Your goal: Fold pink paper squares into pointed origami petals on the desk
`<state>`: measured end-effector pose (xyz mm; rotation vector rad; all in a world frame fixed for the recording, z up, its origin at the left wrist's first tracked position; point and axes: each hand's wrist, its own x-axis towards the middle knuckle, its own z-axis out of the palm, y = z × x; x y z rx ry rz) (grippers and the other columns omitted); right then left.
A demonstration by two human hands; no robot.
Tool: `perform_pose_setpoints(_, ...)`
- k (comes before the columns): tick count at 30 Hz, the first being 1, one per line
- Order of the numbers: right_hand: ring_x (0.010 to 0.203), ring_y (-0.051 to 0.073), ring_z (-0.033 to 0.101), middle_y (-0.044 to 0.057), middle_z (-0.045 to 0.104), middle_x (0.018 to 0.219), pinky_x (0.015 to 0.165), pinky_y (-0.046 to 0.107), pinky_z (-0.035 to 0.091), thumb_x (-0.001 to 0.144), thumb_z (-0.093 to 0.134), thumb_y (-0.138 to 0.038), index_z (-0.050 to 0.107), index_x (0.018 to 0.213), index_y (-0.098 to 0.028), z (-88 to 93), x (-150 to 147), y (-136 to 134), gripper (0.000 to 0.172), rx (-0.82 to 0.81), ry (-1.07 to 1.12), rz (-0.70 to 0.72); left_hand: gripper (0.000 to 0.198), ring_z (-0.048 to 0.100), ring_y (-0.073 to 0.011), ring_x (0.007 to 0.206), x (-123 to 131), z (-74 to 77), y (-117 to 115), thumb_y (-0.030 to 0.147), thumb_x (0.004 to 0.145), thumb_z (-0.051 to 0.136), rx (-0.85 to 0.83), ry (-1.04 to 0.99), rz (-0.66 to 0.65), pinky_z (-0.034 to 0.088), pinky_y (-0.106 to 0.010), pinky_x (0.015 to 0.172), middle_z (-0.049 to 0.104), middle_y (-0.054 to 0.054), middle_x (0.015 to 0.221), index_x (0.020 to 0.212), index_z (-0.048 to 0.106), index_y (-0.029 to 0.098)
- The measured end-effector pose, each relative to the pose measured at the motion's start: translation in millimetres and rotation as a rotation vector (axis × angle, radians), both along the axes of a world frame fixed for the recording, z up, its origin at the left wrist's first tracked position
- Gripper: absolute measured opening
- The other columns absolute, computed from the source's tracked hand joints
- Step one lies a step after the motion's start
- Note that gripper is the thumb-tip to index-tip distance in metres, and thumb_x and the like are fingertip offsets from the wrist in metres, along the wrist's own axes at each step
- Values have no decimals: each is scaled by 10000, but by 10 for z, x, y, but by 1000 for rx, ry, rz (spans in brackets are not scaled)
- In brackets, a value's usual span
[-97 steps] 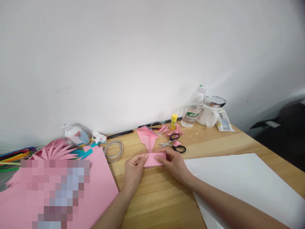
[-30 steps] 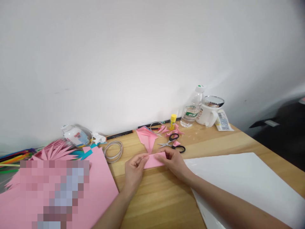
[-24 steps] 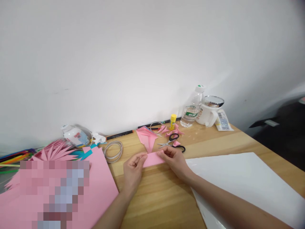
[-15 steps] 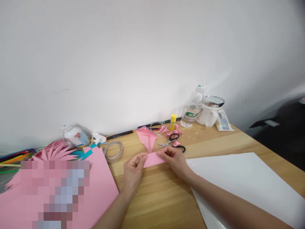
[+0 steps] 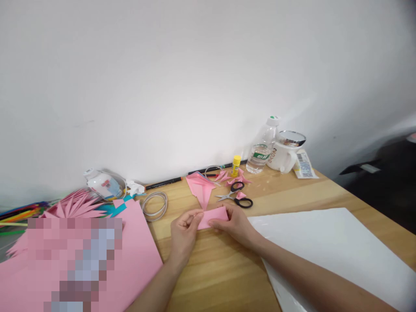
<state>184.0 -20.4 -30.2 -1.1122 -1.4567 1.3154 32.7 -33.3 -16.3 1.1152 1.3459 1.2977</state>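
Note:
Between my hands is a small pink rectangle of folded paper [image 5: 212,216], held just above the wooden table. My left hand [image 5: 185,229] pinches its left end between thumb and fingers. At the other end my right hand [image 5: 235,225] grips it, the thumb lying across the lower edge and the fingers behind. Just beyond the paper lies a folded pink paper piece [image 5: 200,188] with a pointed tip toward me. Black-handled scissors [image 5: 234,194] rest open behind my right hand, among small pink folded bits [image 5: 240,177].
A yellow glue stick [image 5: 236,166], a water bottle [image 5: 260,149] and a white mug [image 5: 282,157] stand near the wall. Tape rings [image 5: 154,206] lie at left, beside large pink sheets [image 5: 139,255]. A white board [image 5: 325,247] covers the right side.
My right hand has shifted its grip: the thumb has moved down from the paper's top edge to its lower edge. My left hand keeps its pinch, slightly shifted right.

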Motion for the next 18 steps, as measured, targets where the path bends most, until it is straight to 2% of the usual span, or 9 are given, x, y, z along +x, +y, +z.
perform_pose_setpoints(4,475,119,509,-34,554,541,462,220,381,619,698,-365,532,738,-162,-18,-37,-29,288,-66,115,-22,185,618,-152,599,-9,-61,11,267,628,678,12,-34,10,460,-215,566,706,-43,650,753,701,134)
perform_pose_setpoints(8,470,117,523,-35,561,579,443,219,402,590,723,-337,513,761,-168,-62,-67,-29,319,-91,203,-52,220,610,-143,580,-19,-108,22,278,638,675,9,-39,7,455,-209,551,706,-42,649,799,703,130)
perform_pose_setpoints(12,504,119,545,-25,574,628,470,229,438,591,722,-305,510,797,-160,-66,-56,-1,330,-94,203,-11,218,618,-148,599,-34,-94,26,275,643,672,13,-19,5,461,-212,564,708,-42,658,808,703,135)
perform_pose_setpoints(18,549,110,552,-20,582,624,519,225,447,639,678,-262,501,765,-151,-14,-34,14,244,-93,170,53,170,634,-170,642,-52,-40,37,278,639,667,40,28,60,479,-229,593,711,-49,680,730,702,138)
